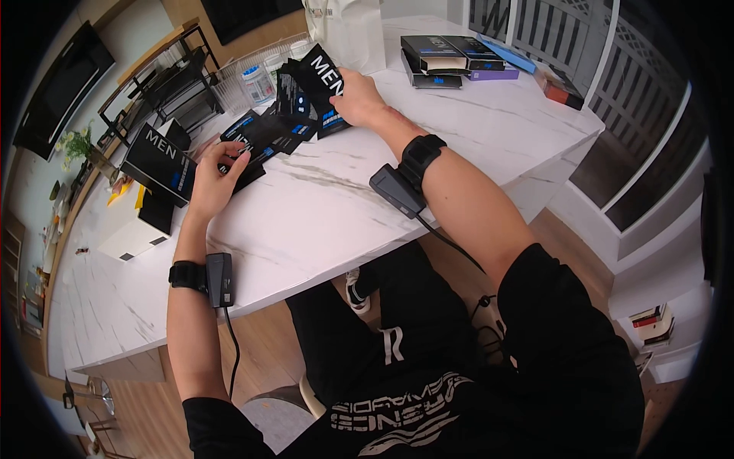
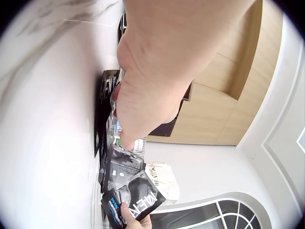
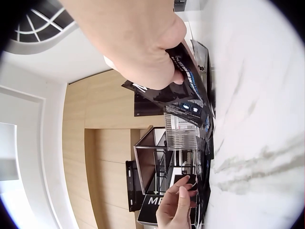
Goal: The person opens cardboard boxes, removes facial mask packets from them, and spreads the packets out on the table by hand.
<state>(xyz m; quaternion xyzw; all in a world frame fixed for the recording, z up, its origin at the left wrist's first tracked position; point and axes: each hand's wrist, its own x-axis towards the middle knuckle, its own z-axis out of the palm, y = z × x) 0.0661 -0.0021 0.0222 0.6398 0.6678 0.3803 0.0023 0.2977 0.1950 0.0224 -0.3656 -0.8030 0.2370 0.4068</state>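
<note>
Several glossy black sachets (image 1: 267, 131) printed MEN lie overlapping near the back of the marble-patterned table. My right hand (image 1: 358, 99) holds a black sachet (image 1: 322, 79) upright by its right side, thumb across its front; the left wrist view shows this sachet (image 2: 135, 196) tilted, its MEN lettering facing out. Other sachets stand leaning right behind it. At the left end of the row, my left hand (image 1: 214, 182) has curled fingers around the edge of a sachet (image 1: 246, 177), with thumb and forefinger close together. The palm hides part of that sachet in the left wrist view.
A black MEN box (image 1: 159, 164) stands left of my left hand, beside a white box (image 1: 136, 229). Behind the sachets are a clear basket (image 1: 237, 84) with bottles and a white bag (image 1: 348, 34). Stacked boxes (image 1: 432, 53) lie at the back right.
</note>
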